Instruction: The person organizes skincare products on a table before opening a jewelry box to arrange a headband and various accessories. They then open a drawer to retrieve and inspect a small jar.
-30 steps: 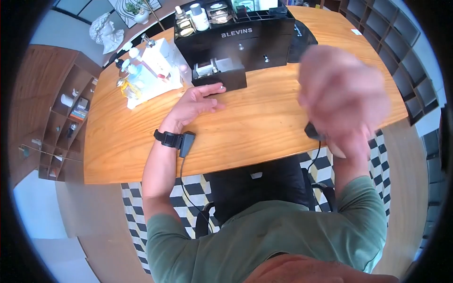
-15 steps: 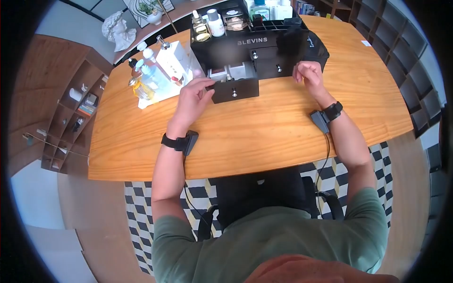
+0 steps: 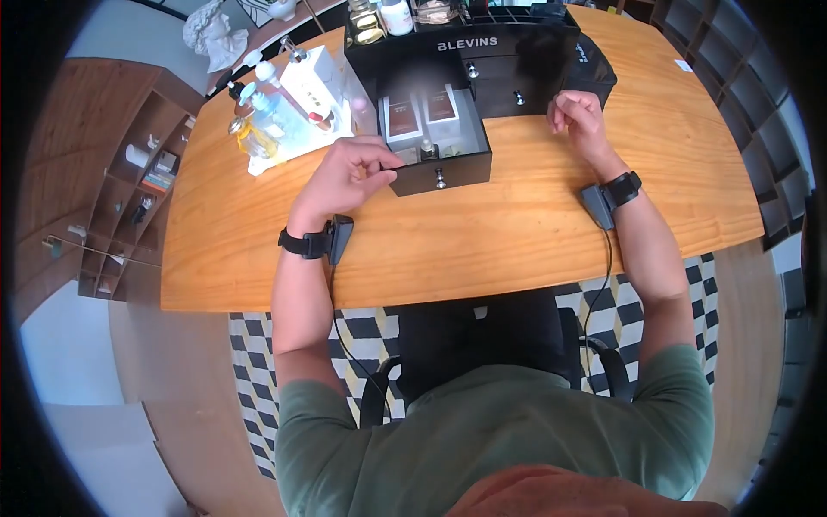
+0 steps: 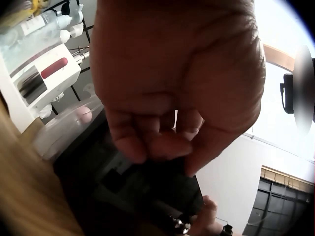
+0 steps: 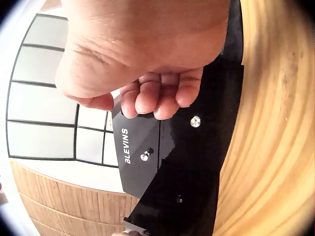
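Observation:
A black drawer (image 3: 465, 174) with a crystal knob (image 3: 440, 178) is pulled out from the lower left of the black BLEVINS cosmetics organizer (image 3: 544, 77). My left hand (image 3: 345, 177) pinches the drawer's front left corner between thumb and fingers, as the left wrist view also shows. Inside the drawer lie two flat boxes with brown fronts (image 3: 403, 119) and a small dark-capped bottle (image 3: 428, 150). My right hand (image 3: 582, 125) is in front of the organizer's right end, its fingers loosely curled. Nothing shows in that hand (image 5: 147, 44) in the right wrist view.
Left of the organizer, pump bottles (image 3: 270, 112), a white box (image 3: 315, 84) and a lipstick (image 3: 320, 119) are grouped on a white tray (image 3: 263, 165). Bottles (image 3: 397, 17) stand on the organizer's top. A black bag-like item (image 3: 596, 76) sits at its right.
The drawer has come farther out towards me. My left hand went from near the knob to the front left corner. My right hand dropped from close to the camera to the organizer's right side.

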Available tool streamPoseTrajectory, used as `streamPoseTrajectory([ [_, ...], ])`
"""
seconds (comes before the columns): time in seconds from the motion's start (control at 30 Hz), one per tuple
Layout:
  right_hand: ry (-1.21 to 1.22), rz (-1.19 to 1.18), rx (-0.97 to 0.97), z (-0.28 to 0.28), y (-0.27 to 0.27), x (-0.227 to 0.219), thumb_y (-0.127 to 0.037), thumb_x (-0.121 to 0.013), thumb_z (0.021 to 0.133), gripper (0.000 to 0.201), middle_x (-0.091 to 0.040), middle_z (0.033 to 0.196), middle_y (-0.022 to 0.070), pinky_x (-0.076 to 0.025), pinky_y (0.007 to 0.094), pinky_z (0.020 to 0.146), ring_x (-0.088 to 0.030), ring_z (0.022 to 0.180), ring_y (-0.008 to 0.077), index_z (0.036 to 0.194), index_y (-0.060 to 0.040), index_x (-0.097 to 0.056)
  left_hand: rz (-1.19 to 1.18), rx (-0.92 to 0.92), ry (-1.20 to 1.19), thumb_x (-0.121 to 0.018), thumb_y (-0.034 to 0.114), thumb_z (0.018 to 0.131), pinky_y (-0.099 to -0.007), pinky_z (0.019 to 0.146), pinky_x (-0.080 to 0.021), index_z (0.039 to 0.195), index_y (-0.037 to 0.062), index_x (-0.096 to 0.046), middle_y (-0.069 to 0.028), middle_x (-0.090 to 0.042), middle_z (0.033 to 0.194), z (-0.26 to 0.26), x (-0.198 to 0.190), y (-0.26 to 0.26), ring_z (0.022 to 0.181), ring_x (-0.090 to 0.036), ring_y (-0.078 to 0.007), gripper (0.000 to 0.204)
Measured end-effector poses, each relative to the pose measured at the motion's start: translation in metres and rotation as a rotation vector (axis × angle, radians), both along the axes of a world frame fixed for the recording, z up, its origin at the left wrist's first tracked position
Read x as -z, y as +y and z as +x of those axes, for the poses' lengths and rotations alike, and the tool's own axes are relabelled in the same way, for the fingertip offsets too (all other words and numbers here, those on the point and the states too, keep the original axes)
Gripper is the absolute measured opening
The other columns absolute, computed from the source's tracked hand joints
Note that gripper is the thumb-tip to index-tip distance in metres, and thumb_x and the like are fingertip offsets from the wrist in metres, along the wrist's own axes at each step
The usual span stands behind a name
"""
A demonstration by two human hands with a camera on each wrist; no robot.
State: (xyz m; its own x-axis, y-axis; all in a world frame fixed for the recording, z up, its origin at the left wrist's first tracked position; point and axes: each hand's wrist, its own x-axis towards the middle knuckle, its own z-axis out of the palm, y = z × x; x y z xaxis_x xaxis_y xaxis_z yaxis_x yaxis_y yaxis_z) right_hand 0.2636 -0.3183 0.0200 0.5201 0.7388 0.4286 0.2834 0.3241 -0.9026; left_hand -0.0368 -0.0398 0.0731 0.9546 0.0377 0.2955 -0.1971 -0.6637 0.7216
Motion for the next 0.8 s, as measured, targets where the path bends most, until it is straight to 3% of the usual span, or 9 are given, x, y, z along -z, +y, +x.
streamPoseTrajectory([
  [0.1,0.008,-0.011,-0.004,0.002,0.0,0.003,-0.016,-0.051,0.094,0.033,-0.059,0.063,0.0068,-0.044,0.0271,0.06,-0.056,0.06,0.0144,0.064,-0.0018,-0.057,0.003,0.055,-0.019,-0.073,-0.006,0.079,-0.024,0.058,-0.039,0.092,-0.0025,-0.074,-0.0015,-0.061,0.074,-0.004,-0.007,-0.002,0.062,-0.049,-0.008,0.014],
  [0.27,0.033,-0.001,-0.034,0.003,0.001,0.006,-0.016,-0.052,0.095,0.033,-0.059,0.063,0.0065,-0.044,0.0269,0.06,-0.056,0.06,0.0137,0.065,-0.0017,-0.057,-0.05,0.146,0.17,-0.076,-0.01,0.068,-0.024,0.059,-0.041,0.085,-0.0006,-0.076,-0.0046,-0.066,0.075,-0.012,-0.016,0.004,0.063,-0.055,-0.0101,0.019],
  [0.8,0.014,-0.069,-0.05,0.01,0.002,0.013,-0.017,-0.053,0.096,0.034,-0.058,0.062,0.0049,-0.043,0.0263,0.059,-0.055,0.06,0.0125,0.065,-0.0028,-0.058,-0.196,0.228,0.187,-0.076,-0.006,0.07,-0.0211,0.057,-0.04,0.084,-0.0023,-0.075,-0.0033,-0.066,0.08,-0.008,-0.004,0.009,0.059,-0.053,-0.0066,0.015],
])
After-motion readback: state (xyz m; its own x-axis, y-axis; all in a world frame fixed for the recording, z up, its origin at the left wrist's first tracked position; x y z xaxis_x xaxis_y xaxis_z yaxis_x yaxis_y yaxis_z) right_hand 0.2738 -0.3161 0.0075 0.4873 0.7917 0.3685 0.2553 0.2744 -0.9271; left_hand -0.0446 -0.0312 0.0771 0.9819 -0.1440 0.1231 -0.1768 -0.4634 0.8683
